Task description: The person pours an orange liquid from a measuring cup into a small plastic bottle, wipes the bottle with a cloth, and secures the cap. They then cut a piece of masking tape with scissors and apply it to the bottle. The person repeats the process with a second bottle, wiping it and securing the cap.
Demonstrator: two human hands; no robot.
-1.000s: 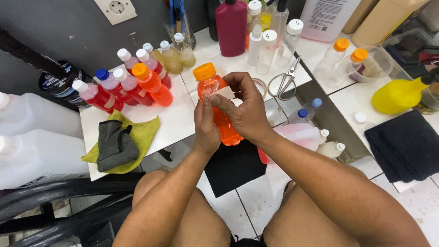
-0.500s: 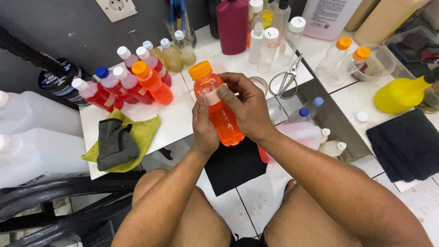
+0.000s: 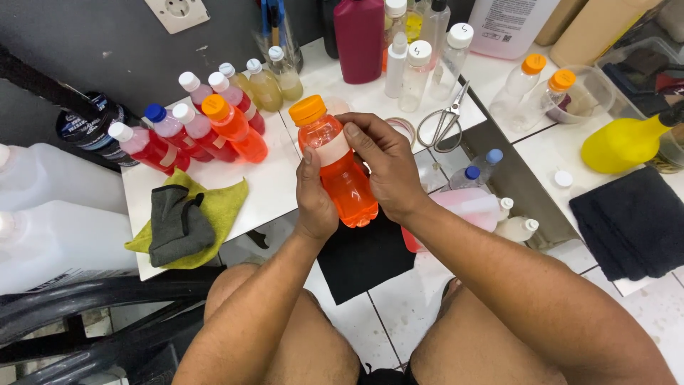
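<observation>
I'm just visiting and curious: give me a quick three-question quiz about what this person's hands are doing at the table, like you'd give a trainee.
1. True or false: both hands grip the same orange bottle.
2. What colour is the cap on that bottle? A) blue B) orange C) white
3. Which tool lies on the white tabletop just beyond the right hand?

Key
1. True: the left hand holds its left side and the right hand wraps its right side, with the thumb on the pale band round the bottle.
2. B, orange.
3. The scissors, lying next to a roll of tape.
</observation>
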